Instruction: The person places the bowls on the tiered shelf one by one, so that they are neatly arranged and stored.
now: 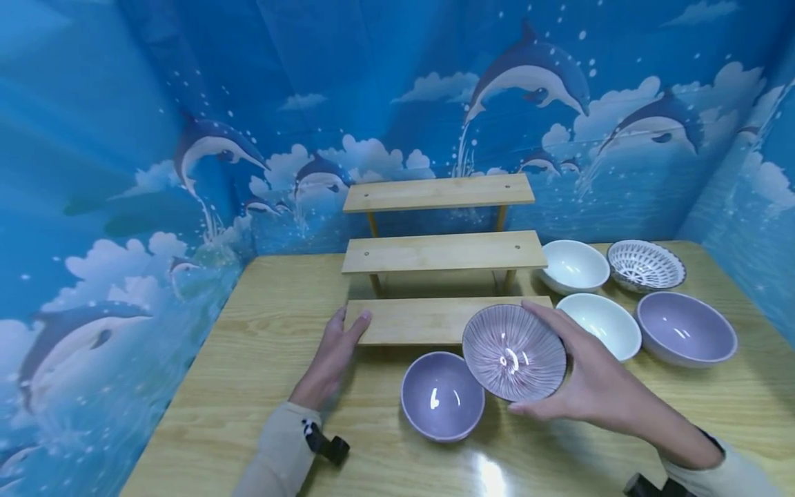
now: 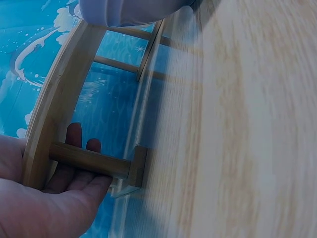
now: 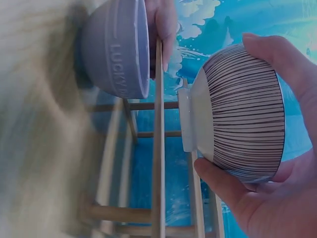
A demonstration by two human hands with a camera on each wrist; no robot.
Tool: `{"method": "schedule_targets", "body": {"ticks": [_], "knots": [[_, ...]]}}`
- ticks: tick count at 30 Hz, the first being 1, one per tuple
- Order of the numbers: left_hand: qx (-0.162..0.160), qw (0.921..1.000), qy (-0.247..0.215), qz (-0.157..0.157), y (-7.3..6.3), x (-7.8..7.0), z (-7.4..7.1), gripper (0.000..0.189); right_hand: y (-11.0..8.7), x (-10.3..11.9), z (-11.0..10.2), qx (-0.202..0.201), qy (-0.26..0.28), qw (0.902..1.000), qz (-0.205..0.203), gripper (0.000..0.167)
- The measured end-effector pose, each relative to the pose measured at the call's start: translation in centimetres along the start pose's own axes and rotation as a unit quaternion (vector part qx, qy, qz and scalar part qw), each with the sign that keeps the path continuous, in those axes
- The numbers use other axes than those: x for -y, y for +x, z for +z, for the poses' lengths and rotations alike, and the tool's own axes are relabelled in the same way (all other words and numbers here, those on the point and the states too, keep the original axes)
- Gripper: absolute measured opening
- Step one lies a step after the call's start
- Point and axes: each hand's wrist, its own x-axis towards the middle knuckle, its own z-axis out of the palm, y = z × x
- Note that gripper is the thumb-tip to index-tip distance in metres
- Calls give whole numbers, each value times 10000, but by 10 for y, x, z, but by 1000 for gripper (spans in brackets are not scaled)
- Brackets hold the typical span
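Observation:
A three-step wooden shelf (image 1: 447, 252) stands at the back of the table. My left hand (image 1: 332, 353) grips the left end of its lowest board (image 1: 410, 322); in the left wrist view the fingers reach under the board, around a round post (image 2: 91, 159). My right hand (image 1: 580, 373) holds a striped bowl (image 1: 514, 352) by its rim, raised near the right part of the lowest board. The right wrist view shows the bowl's dark-lined outside (image 3: 247, 114) and white foot. A small purple bowl (image 1: 442, 397) sits on the table before the shelf, lettering on its side (image 3: 116, 54).
Right of the shelf stand two white bowls (image 1: 574, 266), one behind the other, a patterned black-and-white bowl (image 1: 646, 264) and a larger purple bowl (image 1: 686, 328). A blue dolphin-print backdrop (image 1: 397, 103) surrounds the wooden table (image 1: 248, 386) at the back and sides.

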Motion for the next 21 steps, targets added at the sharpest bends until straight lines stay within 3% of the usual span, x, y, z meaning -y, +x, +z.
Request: {"method": "schedule_targets", "body": {"ticks": [12, 21], "knots": [[-17, 10000, 27, -24, 0, -1, 2, 100, 68, 12, -11, 408, 215, 9989, -35, 123], [37, 9999, -79, 108, -2, 0, 1, 99, 131, 13, -10, 363, 32, 9991, 219, 120]]}}
